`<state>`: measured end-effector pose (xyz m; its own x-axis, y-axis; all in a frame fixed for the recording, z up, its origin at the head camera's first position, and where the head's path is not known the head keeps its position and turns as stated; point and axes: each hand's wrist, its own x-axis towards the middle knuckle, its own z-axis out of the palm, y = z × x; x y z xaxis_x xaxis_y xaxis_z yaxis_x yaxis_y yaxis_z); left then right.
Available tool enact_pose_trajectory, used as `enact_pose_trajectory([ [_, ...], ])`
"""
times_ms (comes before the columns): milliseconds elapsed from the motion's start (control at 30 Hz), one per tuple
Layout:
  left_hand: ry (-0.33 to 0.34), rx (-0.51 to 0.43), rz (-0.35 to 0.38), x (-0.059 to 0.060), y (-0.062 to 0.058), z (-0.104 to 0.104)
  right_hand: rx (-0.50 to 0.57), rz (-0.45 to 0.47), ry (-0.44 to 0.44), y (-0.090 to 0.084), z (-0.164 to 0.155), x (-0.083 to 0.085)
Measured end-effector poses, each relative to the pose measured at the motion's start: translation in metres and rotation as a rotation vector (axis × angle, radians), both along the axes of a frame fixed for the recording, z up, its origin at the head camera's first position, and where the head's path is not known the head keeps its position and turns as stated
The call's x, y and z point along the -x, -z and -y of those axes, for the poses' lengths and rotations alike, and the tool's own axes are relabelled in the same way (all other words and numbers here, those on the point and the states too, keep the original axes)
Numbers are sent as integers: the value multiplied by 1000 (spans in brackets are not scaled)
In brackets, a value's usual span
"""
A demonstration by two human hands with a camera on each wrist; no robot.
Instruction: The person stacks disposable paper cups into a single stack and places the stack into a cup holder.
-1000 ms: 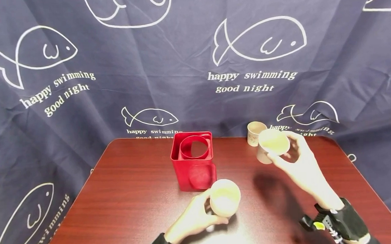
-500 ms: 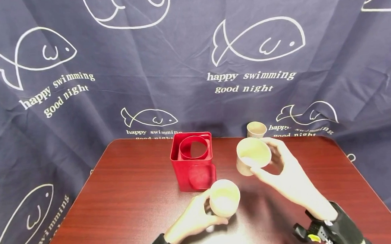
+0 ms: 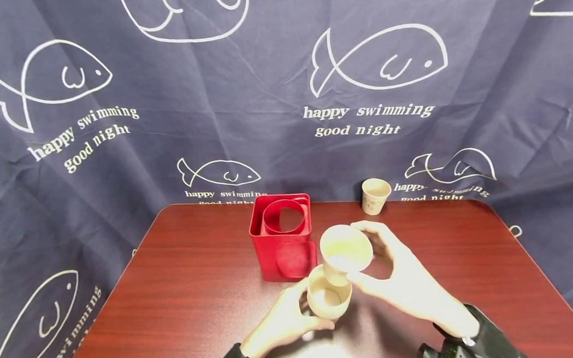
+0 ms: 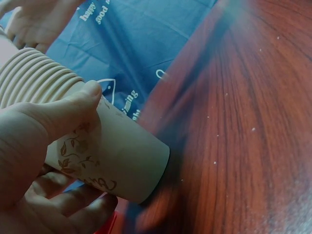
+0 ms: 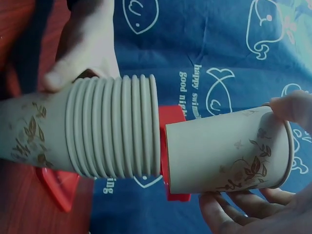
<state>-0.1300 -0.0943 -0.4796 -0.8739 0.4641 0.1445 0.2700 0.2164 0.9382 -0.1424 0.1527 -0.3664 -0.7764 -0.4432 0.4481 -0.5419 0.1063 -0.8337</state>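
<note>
The left hand [image 3: 282, 321] curls its fingers [image 4: 63, 109] round a stack of paper cups [image 3: 327, 302] just in front of the red box [image 3: 282, 237]. The right hand [image 3: 401, 287] pinches a single paper cup [image 3: 344, 252] by its rim and wall, its base at the stack's mouth. Such cups are probably light, thin and easily crushed, so a gentle hold near the stiffer rim suits them.
</note>
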Motion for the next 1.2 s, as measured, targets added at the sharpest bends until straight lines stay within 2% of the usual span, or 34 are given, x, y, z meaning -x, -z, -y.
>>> enact_pose_trajectory([
  [67, 0, 4, -6, 0, 0, 0, -10, 48, -7, 2, 2, -2],
  [100, 2, 2, 0, 0, 0, 0, -74, 12, 74, 2, 2, -4],
  [200, 6, -6, 29, 1, 0, -1, -97, 57, 68, 3, 4, -7],
  [267, 7, -10, 34, 1, 0, -1, -124, 54, 98, 4, 4, -10],
  [500, 7, -15, 11, 1, 3, -1, -71, 85, -16, 12, 8, -10],
  [633, 12, -32, 8, 1, 3, -1, -102, 85, -6, 20, 6, -9],
  [667, 12, -35, 11, 1, 3, -2, -128, 73, 22, 23, 5, -9],
  [833, 15, -34, 33, 1, 2, -1, -180, 53, 22, 36, 4, -6],
  [1200, 5, -16, 31, 1, 1, -1, -208, 146, 8, 53, 10, -8],
])
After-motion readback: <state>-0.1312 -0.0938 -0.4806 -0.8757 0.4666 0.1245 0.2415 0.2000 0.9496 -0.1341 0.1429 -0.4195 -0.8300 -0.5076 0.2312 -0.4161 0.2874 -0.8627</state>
